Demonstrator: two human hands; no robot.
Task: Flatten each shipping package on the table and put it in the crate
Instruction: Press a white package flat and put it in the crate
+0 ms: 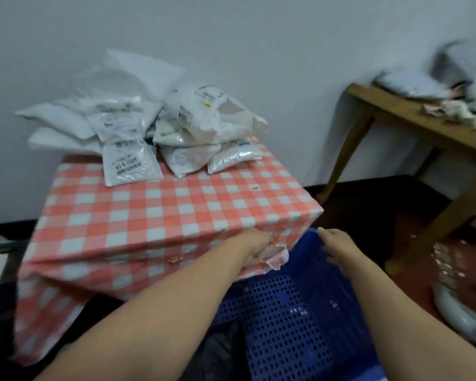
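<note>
I am logging the shipping packages [138, 125] as piled at the far side of the table [176, 215]. A labelled mailer [129, 165] is lying nearest, at the pile's near edge. The blue perforated crate [286, 312] is sitting low at the near right, just beside the table's corner, and I am seeing no package in the part that shows. The left hand [254, 250] is resting at that near right corner against a torn bit of cloth; I cannot tell whether it is pinching it. The right hand [334, 243] is hovering over the crate, blurred, fingers loose and carrying nothing. I am judging the packages light, soft and puffed, with glossy film that is likely slippery. So I am planning to pinch a flat sealed edge or corner and press down with an open palm.
</note>
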